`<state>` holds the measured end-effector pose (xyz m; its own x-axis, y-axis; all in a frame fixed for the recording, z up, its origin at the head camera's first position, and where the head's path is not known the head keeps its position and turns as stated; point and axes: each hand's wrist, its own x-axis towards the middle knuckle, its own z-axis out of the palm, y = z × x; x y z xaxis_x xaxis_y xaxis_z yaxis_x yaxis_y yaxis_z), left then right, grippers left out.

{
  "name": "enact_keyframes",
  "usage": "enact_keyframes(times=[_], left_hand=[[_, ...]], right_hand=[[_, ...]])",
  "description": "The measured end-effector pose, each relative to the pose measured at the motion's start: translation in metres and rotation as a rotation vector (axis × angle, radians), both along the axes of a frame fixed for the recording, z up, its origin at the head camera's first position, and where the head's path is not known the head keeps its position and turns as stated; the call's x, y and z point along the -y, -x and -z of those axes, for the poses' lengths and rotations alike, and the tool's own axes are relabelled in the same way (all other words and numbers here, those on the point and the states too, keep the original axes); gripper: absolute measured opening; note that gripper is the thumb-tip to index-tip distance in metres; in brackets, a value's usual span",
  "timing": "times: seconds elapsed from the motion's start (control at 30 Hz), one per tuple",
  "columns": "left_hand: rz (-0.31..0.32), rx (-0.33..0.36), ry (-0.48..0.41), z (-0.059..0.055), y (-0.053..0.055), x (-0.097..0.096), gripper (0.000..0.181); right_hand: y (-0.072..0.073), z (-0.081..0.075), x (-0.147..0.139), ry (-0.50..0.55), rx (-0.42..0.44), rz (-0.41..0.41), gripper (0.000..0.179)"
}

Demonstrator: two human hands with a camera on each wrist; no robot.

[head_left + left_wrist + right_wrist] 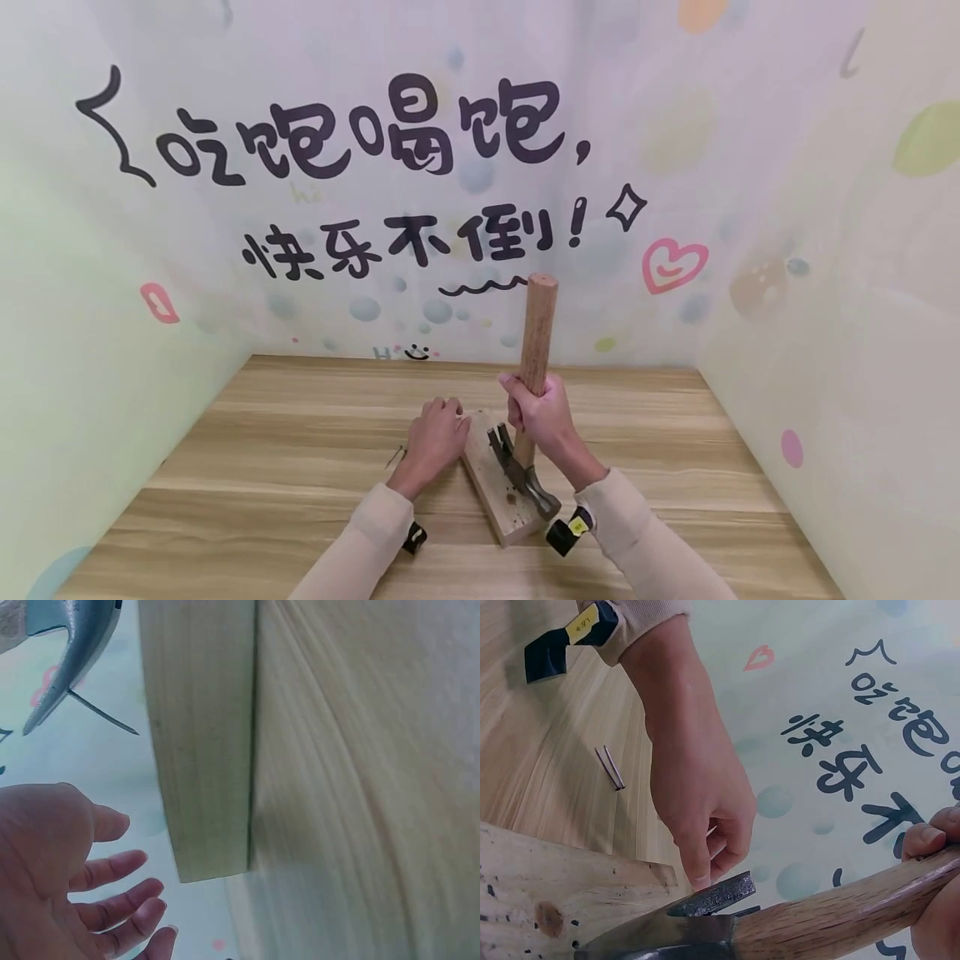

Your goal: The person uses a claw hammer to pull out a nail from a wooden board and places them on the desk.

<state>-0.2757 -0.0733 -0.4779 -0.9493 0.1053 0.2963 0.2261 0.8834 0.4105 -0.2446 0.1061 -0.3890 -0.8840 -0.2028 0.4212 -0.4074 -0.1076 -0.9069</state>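
My right hand grips the wooden handle of a claw hammer. The handle points up, and the metal head hangs low over a wooden block. In the left wrist view a thin nail sticks out from the hammer's claw. Beside the block's far left end is my left hand. Its fingers are loosely bent and spread, with nothing held in the left wrist view; whether it touches the block I cannot tell. The block's top shows a dark knot and small holes.
Two loose nails lie on the wood-grain table, left of the block and close to my left forearm. Printed walls with black lettering enclose the table at the back and both sides.
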Motion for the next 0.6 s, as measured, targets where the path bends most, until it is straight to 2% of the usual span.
enact_keyframes(times=[0.13,0.27,0.5,0.6], left_hand=[[0.05,-0.016,-0.055,-0.005,-0.006,0.003,0.019],[0.132,-0.012,-0.097,-0.011,-0.013,0.004,0.019],[0.338,0.053,-0.162,-0.018,-0.022,0.005,0.022],[0.428,0.056,-0.153,-0.019,-0.024,0.005,0.023]], right_hand=[[-0.003,-0.005,0.0,-0.008,0.005,0.004,0.036],[-0.005,-0.009,0.0,0.001,0.005,0.007,0.028],[-0.008,-0.012,0.0,0.003,-0.027,-0.015,0.029],[-0.01,-0.013,0.0,0.006,-0.047,-0.024,0.03]])
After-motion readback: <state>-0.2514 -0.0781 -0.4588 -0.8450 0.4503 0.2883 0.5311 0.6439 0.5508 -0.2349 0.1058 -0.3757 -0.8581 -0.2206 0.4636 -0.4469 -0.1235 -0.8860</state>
